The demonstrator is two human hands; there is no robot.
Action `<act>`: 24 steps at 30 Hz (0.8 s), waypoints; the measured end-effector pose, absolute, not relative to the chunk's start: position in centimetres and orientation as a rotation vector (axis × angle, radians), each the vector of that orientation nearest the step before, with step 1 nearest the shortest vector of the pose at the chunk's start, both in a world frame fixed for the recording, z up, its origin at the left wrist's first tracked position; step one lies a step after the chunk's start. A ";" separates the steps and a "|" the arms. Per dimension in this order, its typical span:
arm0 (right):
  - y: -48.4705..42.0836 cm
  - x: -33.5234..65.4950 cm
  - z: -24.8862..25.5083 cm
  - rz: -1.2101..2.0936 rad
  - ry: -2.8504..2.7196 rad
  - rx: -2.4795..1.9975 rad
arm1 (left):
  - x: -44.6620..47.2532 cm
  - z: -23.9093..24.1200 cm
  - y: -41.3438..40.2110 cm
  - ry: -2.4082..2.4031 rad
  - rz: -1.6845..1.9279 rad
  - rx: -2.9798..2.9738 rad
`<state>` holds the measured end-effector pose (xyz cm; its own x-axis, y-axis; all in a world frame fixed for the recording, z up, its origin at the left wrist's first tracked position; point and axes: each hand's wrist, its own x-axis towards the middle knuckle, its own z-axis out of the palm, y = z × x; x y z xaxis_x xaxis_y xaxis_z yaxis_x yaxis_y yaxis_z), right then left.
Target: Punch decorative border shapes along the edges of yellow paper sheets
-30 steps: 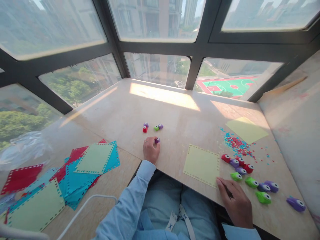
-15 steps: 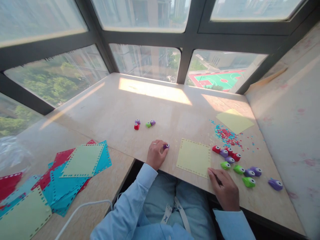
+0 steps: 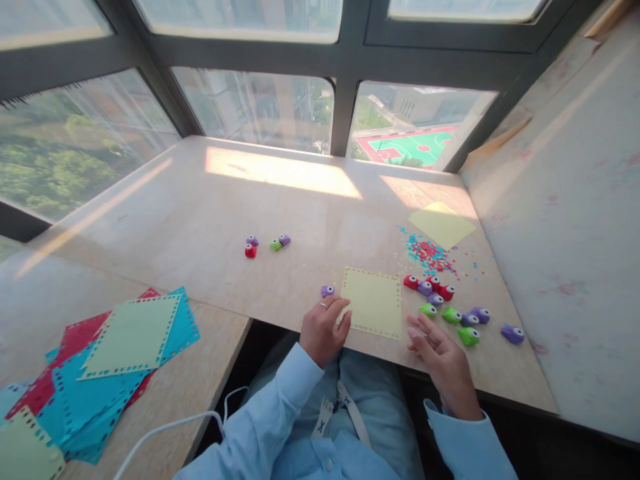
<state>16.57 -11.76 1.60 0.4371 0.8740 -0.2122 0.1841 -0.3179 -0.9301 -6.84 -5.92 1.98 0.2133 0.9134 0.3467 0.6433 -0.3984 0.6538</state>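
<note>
Pale yellow sheet (image 3: 373, 302), square, hole-punched border, lying flat

Light-blue shirt sleeves (image 3: 283, 403), ringed left hand (image 3: 323, 330), possibly denim trousers (image 3: 383, 400).

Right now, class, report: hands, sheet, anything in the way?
Left hand on yellow sheet's left edge, grip unclear. Right hand open, beside its right corner. Purple punch just beyond left hand.

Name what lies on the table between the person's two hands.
In the head view, a pale yellow sheet with punched edges lies between the left hand and the right hand.
</note>
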 end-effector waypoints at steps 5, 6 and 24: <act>-11.7 15.4 3.1 1.188 -0.754 -1.717 | -4.9 1.2 -6.7 1.439 0.682 2.275; -11.7 15.1 3.3 1.214 -0.732 -1.694 | -4.7 1.1 -6.7 1.454 0.641 2.291; -10.2 13.8 5.0 1.464 -0.253 -1.256 | -5.3 -0.6 -6.0 1.373 1.013 2.405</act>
<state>13.81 -10.22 5.03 0.2034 0.8148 -0.5430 -0.5856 -0.3432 -0.7343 -5.30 -5.98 -0.65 0.3370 0.8181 0.4660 0.6865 -0.5522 0.4730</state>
